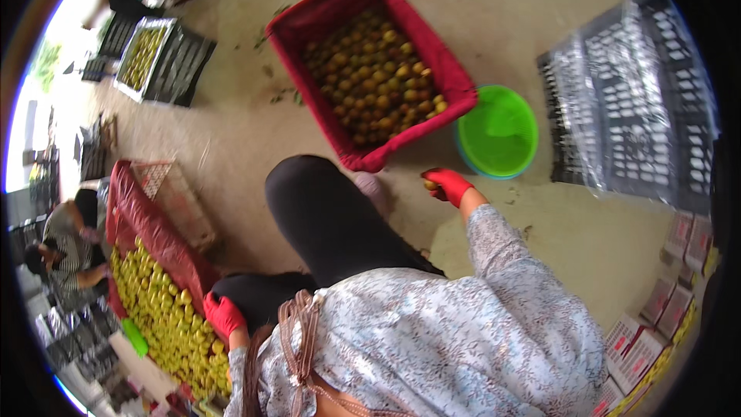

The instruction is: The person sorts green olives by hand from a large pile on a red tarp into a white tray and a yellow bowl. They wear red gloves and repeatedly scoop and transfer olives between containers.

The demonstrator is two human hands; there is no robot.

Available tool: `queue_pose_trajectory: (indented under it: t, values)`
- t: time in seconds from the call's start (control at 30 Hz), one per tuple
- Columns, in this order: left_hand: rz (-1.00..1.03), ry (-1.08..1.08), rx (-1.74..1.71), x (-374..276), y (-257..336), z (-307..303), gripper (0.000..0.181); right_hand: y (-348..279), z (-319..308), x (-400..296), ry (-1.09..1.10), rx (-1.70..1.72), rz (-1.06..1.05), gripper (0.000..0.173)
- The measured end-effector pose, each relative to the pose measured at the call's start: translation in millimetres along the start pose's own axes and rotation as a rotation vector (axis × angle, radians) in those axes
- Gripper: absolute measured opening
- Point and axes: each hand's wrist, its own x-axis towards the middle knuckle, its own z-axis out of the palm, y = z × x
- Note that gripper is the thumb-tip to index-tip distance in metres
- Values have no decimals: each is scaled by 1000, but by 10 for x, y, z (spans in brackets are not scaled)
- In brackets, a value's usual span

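Note:
My right hand [447, 185], in a red glove, is closed on a small round brownish fruit [430, 185] beside my knee, just below a green plastic basket [499, 127]. My left hand [223, 314], also gloved in red, rests at the red-lined edge of a bin of yellow-green fruit [168, 313]; its fingers are partly hidden, and whether it holds anything cannot be told. In front of my legs stands a crate with a dark red cloth liner [463, 78], holding many brownish-yellow round fruits [376, 75].
Black plastic crates wrapped in clear film [631, 104] stand at the right. Printed cartons [637, 353] lie at the lower right. A black crate of fruit [176, 63] stands at the upper left. A co-worker [72, 243] sits beyond the fruit bin.

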Motion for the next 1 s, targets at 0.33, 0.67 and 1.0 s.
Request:
queue_pose_trajectory:
  t: [0.33,0.67,1.0]
  values:
    - [-4,-79,-25,122,51,70,26,-1457,804,-879,-82,155,-686,50]
    - [128,-211,45,325,327,54,30,-1392,1717,-1950,33,-238,-1064,37]
    - [370,-182,-128,321,452,-53,25,-336,2206,-2362,738,-1107,-1419,48]
